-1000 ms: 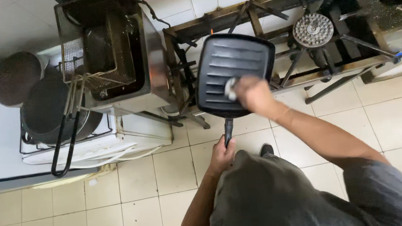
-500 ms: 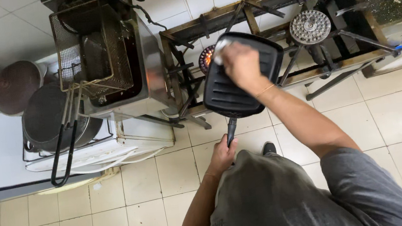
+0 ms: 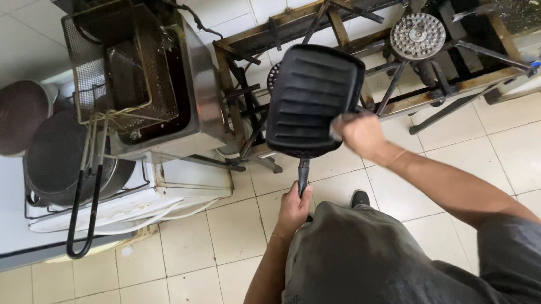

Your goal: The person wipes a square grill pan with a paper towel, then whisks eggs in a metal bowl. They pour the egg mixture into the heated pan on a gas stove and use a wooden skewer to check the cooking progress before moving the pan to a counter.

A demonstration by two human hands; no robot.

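Head view: I logged the left hand (image 3: 294, 207) clamped around the handle of a black ridged pan (image 3: 314, 99), which was held out level above the tiled floor (image 3: 187, 246), just in front of the stove frame (image 3: 366, 43). The right hand (image 3: 363, 134) sat at the pan's near right corner, fingers closed on a small pale cloth (image 3: 336, 128) pressed to the rim. A burner (image 3: 417, 36) lay right of the pan, a fryer (image 3: 144, 78) with its wire basket to the left, and two round pots (image 3: 52, 146) further left.
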